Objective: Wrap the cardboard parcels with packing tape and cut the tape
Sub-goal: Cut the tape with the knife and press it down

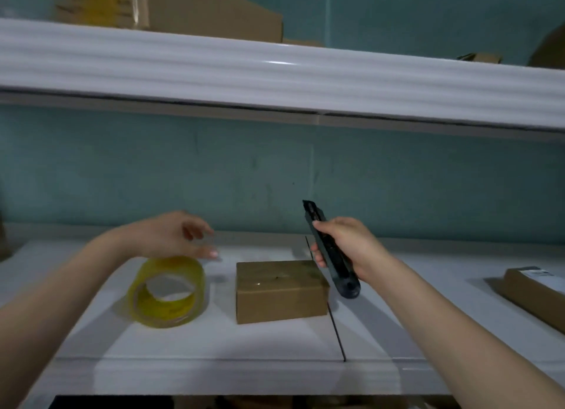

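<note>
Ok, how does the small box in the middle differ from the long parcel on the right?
The small box is compact and blocky; the long parcel is slim and elongated. The small box sits square to the shelf edge; the long parcel lies at an angle, partly out of frame. The long parcel shows a white label, the small box none. Both are brown cardboard on that shelf.

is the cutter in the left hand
No, the right hand grips the cutter, while the left hand holds nothing, its fingers relaxed over the tape roll.
</note>
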A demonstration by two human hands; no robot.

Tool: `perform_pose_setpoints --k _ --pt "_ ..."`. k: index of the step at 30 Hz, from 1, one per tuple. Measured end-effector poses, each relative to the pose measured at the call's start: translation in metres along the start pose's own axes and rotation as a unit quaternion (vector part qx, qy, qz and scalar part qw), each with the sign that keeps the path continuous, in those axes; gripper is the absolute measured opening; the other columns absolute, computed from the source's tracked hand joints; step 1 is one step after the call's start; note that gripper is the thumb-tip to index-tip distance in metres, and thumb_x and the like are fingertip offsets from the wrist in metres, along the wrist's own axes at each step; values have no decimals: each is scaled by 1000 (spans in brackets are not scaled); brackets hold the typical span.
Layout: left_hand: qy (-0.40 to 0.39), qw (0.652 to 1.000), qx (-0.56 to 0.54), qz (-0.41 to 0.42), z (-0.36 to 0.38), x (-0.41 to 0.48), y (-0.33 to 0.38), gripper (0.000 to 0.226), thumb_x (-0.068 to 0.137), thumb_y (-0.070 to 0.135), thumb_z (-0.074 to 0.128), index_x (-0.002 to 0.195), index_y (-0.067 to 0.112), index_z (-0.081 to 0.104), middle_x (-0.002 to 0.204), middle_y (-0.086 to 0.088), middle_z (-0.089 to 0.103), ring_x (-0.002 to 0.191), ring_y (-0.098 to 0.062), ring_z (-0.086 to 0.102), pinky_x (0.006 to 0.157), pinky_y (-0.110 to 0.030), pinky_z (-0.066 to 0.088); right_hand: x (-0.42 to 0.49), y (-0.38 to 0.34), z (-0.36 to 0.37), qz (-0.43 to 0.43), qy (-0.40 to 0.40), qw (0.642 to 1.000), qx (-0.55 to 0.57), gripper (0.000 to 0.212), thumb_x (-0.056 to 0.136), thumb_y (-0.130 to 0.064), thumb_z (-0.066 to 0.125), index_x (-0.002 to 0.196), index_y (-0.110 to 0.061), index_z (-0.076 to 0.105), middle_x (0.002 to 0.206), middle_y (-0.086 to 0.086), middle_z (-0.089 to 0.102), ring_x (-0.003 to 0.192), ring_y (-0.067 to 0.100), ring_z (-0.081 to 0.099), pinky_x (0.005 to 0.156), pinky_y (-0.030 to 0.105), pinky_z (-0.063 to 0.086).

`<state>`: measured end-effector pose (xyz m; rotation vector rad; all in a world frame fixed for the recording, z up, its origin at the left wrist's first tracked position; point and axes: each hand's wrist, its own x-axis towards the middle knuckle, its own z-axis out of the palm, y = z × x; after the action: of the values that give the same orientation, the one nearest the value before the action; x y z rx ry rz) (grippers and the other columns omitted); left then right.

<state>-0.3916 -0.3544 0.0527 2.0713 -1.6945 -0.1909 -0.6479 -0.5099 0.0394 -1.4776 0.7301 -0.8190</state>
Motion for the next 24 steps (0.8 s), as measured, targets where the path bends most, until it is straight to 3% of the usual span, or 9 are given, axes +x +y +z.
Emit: perform_pose_setpoints --k 4,6,7,10,12,14,16,18,24 --pt "-6 998 -61 -19 9 -20 -22 85 45 67 79 118 30 59 103 11 62 95 1 59 73 1 41 0 3 36 54 -61 989 -125 15 91 -10 55 82 -3 45 79 26 58 34 21 58 35 26 49" --pt "7 998 -63 -17 14 -26 -25 77 51 57 78 121 30 58 104 10 62 95 -1 59 72 2 40 -1 2 56 56 -96 977 -179 10 89 -7 54 94 0 50 82 28 58 32 20 57 33 25 47" --pt "12 998 -55 -15 16 -28 -25 70 55 54 79 119 32 59 106 10 63 95 -2 60 73 0 40 -1 2 64 48 -107 972 -203 19 89 -6 54 106 0 51 80 25 59 30 18 56 31 24 46" --pt "27 999 23 -14 22 -37 -25 50 63 44 83 108 39 60 106 12 63 92 -6 59 72 -9 44 -1 3 86 21 -126 957 -262 38 90 -8 56 123 -23 46 66 13 54 25 10 48 30 18 40" --pt "42 991 126 -9 25 -39 -20 53 63 48 79 110 38 56 111 11 59 97 -11 56 79 -23 47 -4 2 95 25 -158 932 -324 36 92 -7 54 126 -15 48 63 11 49 29 14 50 29 20 42" --pt "62 969 239 11 31 -38 -12 63 61 61 71 115 35 52 116 9 54 107 -16 53 82 -29 45 -8 -2 101 32 -180 899 -397 34 91 -7 54 124 -7 50 68 13 53 41 22 52 37 27 48" --pt "67 944 322 25 40 -33 -4 74 58 75 61 115 29 52 115 4 53 110 -22 53 83 -33 43 -11 -6 105 -5 -179 856 -484 32 88 -11 56 119 -6 57 86 17 64 56 24 55 52 34 51" --pt "67 923 377 39 53 -29 3 72 62 77 56 109 23 57 109 -2 55 105 -26 54 81 -35 41 -12 -9 111 -43 -173 823 -539 30 85 -16 58 114 -8 62 102 15 67 71 23 55 63 31 47" --pt "128 903 404 63 71 -31 4 41 86 52 39 92 19 62 97 -7 62 95 -31 55 77 -37 37 -10 -7 128 -50 -182 776 -602 10 80 -14 55 82 -6 60 71 9 50 67 25 45 48 26 28"
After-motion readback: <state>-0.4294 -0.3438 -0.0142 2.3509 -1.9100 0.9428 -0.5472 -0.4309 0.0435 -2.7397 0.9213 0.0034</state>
